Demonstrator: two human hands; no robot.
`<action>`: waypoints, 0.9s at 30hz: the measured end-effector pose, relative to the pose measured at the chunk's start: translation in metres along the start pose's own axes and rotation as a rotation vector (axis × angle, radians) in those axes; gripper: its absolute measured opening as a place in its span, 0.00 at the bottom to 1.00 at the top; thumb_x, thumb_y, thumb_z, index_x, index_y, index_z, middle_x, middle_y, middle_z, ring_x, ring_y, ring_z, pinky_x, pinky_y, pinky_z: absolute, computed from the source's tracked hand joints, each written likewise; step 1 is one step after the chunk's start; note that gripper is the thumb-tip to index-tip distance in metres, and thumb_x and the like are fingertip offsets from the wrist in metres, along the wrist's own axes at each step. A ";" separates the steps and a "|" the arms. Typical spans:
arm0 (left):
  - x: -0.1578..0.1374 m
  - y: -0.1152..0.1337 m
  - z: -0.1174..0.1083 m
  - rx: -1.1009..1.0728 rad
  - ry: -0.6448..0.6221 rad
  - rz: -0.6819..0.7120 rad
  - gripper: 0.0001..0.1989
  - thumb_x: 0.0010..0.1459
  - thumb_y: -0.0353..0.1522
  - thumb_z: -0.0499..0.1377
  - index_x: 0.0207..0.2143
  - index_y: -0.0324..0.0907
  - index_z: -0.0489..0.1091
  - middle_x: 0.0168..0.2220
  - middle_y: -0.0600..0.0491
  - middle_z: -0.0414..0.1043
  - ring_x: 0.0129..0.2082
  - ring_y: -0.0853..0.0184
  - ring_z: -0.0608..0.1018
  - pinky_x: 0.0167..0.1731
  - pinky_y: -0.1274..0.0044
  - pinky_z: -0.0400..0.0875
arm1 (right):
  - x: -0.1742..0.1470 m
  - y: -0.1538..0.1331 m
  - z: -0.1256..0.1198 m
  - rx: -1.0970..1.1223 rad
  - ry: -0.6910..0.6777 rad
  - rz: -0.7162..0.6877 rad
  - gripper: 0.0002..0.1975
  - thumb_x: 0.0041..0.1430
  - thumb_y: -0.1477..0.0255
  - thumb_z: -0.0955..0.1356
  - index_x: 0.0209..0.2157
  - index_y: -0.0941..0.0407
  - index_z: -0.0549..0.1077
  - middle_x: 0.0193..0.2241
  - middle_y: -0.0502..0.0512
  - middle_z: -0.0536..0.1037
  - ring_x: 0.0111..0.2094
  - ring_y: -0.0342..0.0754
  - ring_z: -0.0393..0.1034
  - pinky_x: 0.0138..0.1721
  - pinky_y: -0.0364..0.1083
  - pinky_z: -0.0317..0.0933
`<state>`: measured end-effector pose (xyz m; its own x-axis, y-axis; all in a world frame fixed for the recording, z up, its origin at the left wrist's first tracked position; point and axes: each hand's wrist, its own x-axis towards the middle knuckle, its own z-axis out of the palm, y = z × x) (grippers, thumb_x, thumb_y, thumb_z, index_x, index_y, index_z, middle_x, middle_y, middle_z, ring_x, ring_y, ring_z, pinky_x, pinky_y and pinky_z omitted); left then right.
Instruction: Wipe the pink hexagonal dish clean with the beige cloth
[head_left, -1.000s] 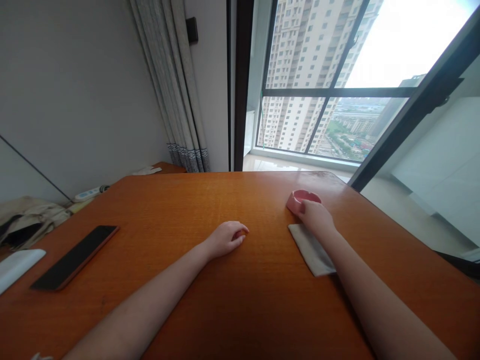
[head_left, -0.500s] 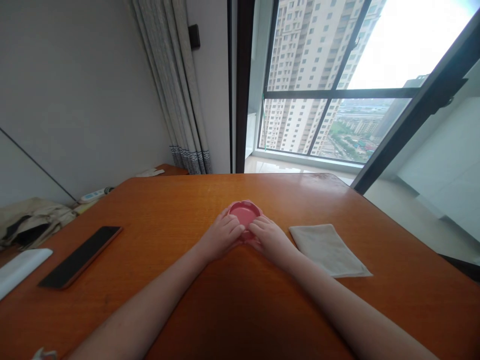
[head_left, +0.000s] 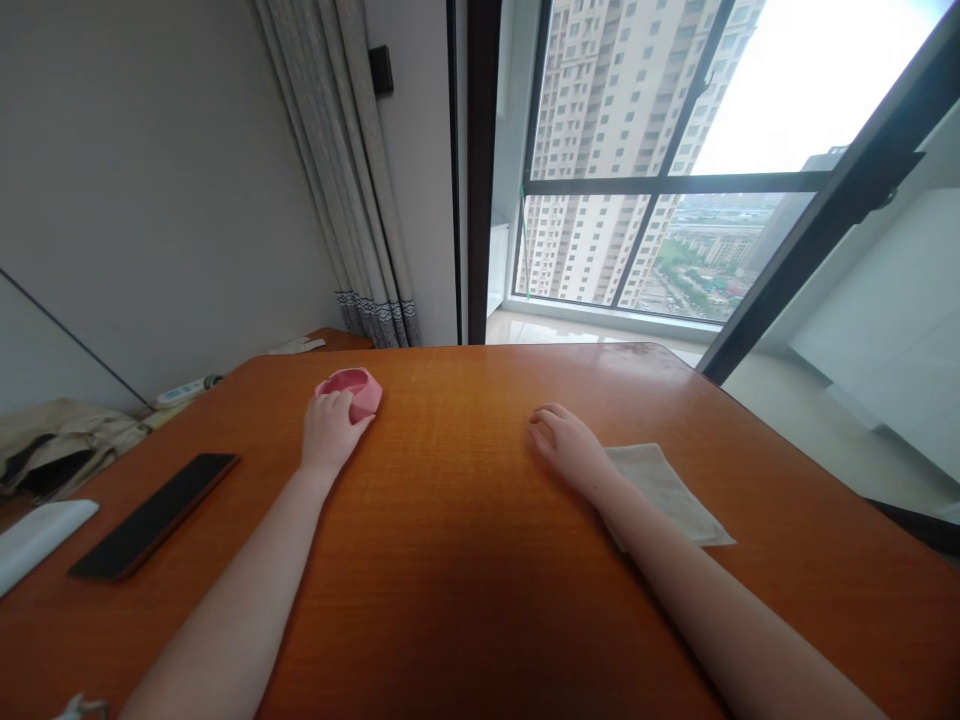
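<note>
At the far left part of the table, my left hand point(head_left: 330, 428) grips the near side of a small pink dish point(head_left: 366, 394) with angular sides. Its fingers reach over the rim, and the dish looks slightly tilted. Some of the dish's near wall is hidden behind the hand. Well to the right, my right hand point(head_left: 568, 445) is low over the wooden tabletop with nothing in it. Its fingers are loosely bent, with a gap between thumb and fingers. A folded pale cloth point(head_left: 671, 495) lies beside that wrist, partly covered by the forearm.
A flat black slab with a brown edge point(head_left: 154, 518) lies on the left of the wooden table point(head_left: 450, 560). Beside it is a white object point(head_left: 41, 540), cut off by the frame. A beige fabric bag point(head_left: 67, 440) sits by the wall. Beyond the table's far edge is a window.
My left hand has carried the pink dish from the table's middle to the far left. My right hand has let go of it and moved right.
</note>
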<state>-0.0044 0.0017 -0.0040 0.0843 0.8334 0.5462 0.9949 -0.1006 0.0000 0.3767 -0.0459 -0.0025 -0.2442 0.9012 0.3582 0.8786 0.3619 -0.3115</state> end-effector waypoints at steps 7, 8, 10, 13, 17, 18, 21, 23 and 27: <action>-0.008 -0.012 0.010 0.103 -0.067 -0.086 0.19 0.51 0.42 0.57 0.40 0.38 0.67 0.40 0.43 0.71 0.42 0.53 0.70 0.45 0.65 0.63 | -0.003 -0.003 -0.003 -0.111 -0.171 0.108 0.10 0.59 0.71 0.61 0.36 0.57 0.72 0.37 0.57 0.75 0.40 0.48 0.69 0.41 0.43 0.58; -0.009 -0.013 0.010 0.114 -0.076 -0.094 0.18 0.51 0.42 0.57 0.40 0.38 0.67 0.40 0.43 0.71 0.42 0.53 0.70 0.45 0.65 0.63 | -0.003 -0.002 -0.005 -0.132 -0.181 0.119 0.10 0.59 0.71 0.60 0.36 0.57 0.72 0.37 0.57 0.75 0.40 0.49 0.69 0.41 0.44 0.57; -0.010 -0.014 0.011 0.130 -0.087 -0.106 0.18 0.52 0.42 0.57 0.40 0.39 0.66 0.41 0.43 0.71 0.42 0.53 0.70 0.46 0.65 0.62 | -0.002 0.002 -0.009 -0.174 -0.203 0.147 0.11 0.60 0.71 0.60 0.36 0.57 0.72 0.37 0.58 0.75 0.40 0.49 0.69 0.41 0.44 0.57; -0.009 -0.015 0.012 0.127 -0.110 -0.120 0.18 0.51 0.42 0.57 0.40 0.38 0.66 0.41 0.43 0.71 0.43 0.53 0.70 0.46 0.65 0.63 | 0.000 0.012 -0.016 -0.232 -0.253 0.204 0.12 0.60 0.70 0.59 0.36 0.57 0.73 0.38 0.59 0.75 0.40 0.51 0.70 0.39 0.45 0.57; -0.008 -0.015 0.012 0.122 -0.156 -0.138 0.17 0.51 0.41 0.57 0.40 0.39 0.66 0.42 0.42 0.71 0.44 0.52 0.70 0.46 0.65 0.63 | 0.002 0.030 -0.025 -0.273 -0.351 0.310 0.13 0.59 0.70 0.59 0.35 0.57 0.74 0.38 0.60 0.75 0.39 0.53 0.70 0.35 0.46 0.58; -0.008 -0.015 0.012 0.121 -0.162 -0.137 0.17 0.51 0.40 0.57 0.40 0.39 0.66 0.42 0.42 0.71 0.44 0.52 0.70 0.46 0.64 0.62 | 0.002 0.035 -0.028 -0.262 -0.389 0.331 0.13 0.58 0.70 0.60 0.36 0.57 0.74 0.38 0.60 0.76 0.39 0.53 0.70 0.35 0.46 0.58; -0.008 -0.015 0.011 0.114 -0.179 -0.136 0.15 0.52 0.39 0.56 0.39 0.39 0.66 0.41 0.42 0.71 0.45 0.51 0.70 0.49 0.61 0.60 | -0.003 0.046 -0.039 -0.182 -0.540 0.339 0.15 0.52 0.74 0.65 0.42 0.57 0.74 0.43 0.59 0.75 0.42 0.51 0.70 0.39 0.44 0.60; -0.009 -0.016 0.011 0.112 -0.192 -0.142 0.14 0.52 0.39 0.56 0.39 0.39 0.66 0.41 0.42 0.71 0.45 0.51 0.70 0.51 0.58 0.58 | -0.006 0.048 -0.049 -0.122 -0.633 0.307 0.21 0.48 0.77 0.67 0.47 0.56 0.72 0.48 0.58 0.72 0.44 0.51 0.69 0.42 0.43 0.60; -0.010 -0.017 0.007 0.099 -0.193 -0.159 0.16 0.52 0.38 0.57 0.41 0.39 0.65 0.43 0.41 0.70 0.47 0.50 0.69 0.54 0.51 0.51 | -0.008 0.047 -0.060 -0.122 -0.707 0.327 0.26 0.44 0.79 0.68 0.49 0.55 0.71 0.48 0.58 0.72 0.45 0.52 0.69 0.44 0.45 0.60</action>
<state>-0.0215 -0.0005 -0.0154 -0.0735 0.9237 0.3760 0.9963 0.0850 -0.0141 0.4447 -0.0506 0.0330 -0.1329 0.9103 -0.3921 0.9797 0.0609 -0.1909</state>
